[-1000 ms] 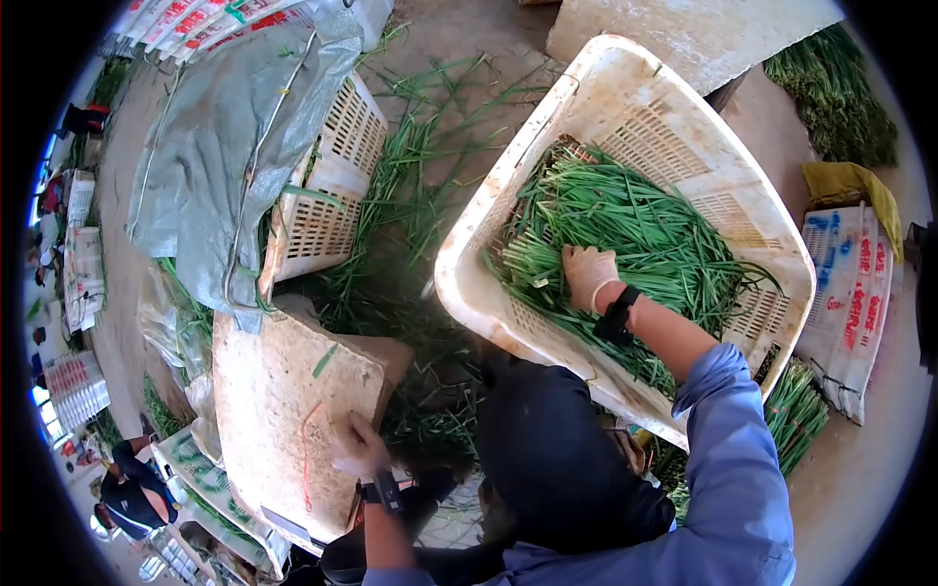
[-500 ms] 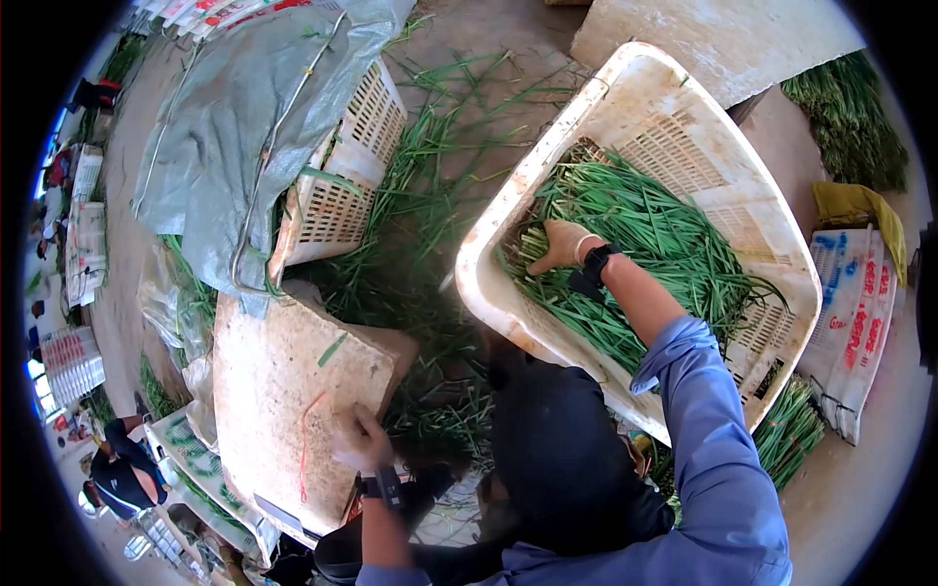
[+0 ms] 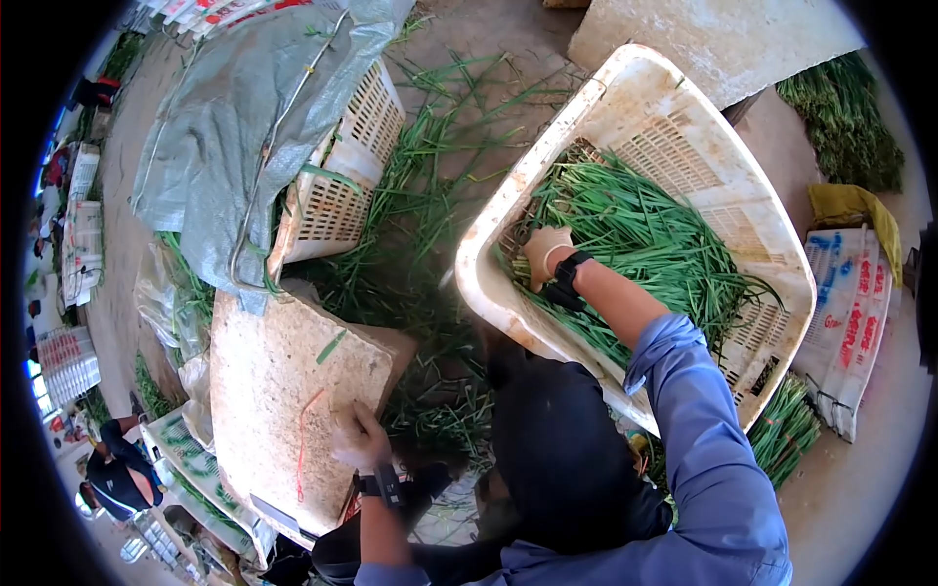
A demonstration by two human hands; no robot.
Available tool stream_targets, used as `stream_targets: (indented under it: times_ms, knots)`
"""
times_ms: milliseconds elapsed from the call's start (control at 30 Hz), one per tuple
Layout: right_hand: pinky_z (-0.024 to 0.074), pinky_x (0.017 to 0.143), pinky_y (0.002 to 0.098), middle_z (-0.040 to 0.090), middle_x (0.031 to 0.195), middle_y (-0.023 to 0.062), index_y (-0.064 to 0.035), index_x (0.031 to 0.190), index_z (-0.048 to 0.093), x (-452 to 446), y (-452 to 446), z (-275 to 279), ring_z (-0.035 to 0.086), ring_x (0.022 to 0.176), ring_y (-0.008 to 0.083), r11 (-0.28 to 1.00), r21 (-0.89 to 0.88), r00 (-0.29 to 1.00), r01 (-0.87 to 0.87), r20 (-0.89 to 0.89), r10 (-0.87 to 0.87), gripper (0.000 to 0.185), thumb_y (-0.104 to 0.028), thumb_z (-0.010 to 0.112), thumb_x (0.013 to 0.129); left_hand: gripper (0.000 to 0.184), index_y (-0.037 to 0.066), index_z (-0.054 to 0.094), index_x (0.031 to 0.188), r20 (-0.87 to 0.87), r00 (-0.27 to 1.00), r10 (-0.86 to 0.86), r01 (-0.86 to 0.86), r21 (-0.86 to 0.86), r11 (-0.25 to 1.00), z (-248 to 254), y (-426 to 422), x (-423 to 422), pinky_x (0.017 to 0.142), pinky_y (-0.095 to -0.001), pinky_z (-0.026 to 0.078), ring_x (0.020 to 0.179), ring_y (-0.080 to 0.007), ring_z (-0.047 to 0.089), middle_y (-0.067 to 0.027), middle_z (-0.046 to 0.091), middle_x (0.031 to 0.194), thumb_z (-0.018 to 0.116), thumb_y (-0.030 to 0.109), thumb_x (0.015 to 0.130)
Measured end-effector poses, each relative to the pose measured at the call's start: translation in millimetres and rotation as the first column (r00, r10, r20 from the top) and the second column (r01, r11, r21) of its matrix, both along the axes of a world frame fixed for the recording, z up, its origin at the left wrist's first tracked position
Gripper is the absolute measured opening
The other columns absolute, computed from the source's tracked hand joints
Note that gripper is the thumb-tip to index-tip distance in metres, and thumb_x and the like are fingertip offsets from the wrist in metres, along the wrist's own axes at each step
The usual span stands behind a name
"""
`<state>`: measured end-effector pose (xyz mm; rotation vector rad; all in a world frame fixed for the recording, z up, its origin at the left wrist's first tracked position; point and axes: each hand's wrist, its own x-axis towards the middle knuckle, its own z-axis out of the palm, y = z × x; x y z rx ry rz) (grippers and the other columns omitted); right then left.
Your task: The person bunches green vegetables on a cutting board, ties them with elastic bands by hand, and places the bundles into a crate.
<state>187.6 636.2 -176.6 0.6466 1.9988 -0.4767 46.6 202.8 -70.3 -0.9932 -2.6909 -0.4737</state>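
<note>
Over at two o'clock of my view, chive-like greens (image 3: 655, 230) lie heaped in a stained white plastic basket (image 3: 708, 146): slender, deep-green, slightly glossy blades, tangled across one another, brownish toward the basket's eleven o'clock. At the heap's nine o'clock sits the right hand (image 3: 549, 257), fingers bent downward; I can't tell whether they grip any. The blurred left hand (image 3: 362, 438), at seven o'clock, is loosely curled over a speckled board (image 3: 269, 391), its hold unclear.

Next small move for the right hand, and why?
Probably gather some green stalks with the right hand: it is down at their left end in the white basket, though its grip is hidden. The pale slab by the left hand has room to lay them.
</note>
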Motion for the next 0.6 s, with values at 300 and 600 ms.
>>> stream_targets:
  times_ms: [300, 600]
  knots:
    - [0.0597, 0.093, 0.0446, 0.077, 0.121, 0.0187, -0.0026, 0.133, 0.068, 47, 4, -44, 0.074, 0.112, 0.0340, 0.931, -0.193, 0.881, 0.309, -0.311, -0.357, 0.088, -0.044, 0.096, 0.060, 0.012, 0.011, 0.064, 0.089, -0.004, 1.000, 0.009, -0.009, -0.005, 1.000, -3, -3, -1, 0.053, -0.0472, 0.049, 0.062, -0.0342, 0.063, -0.0099, 0.062, 0.076, 0.072, 0.011, 0.098]
    - [0.0591, 0.088, 0.0424, 0.079, 0.110, 0.0150, -0.0025, 0.127, 0.074, 48, 21, -38, 0.075, 0.100, 0.0321, 0.907, -0.403, 0.966, 0.122, -0.161, -0.202, 0.081, -0.041, 0.097, 0.059, 0.012, 0.011, 0.065, 0.089, -0.006, 1.000, 0.004, -0.004, -0.013, 1.000, -5, -5, -2, 0.052, -0.0483, 0.048, 0.062, -0.0353, 0.063, -0.0101, 0.062, 0.077, 0.072, 0.012, 0.099]
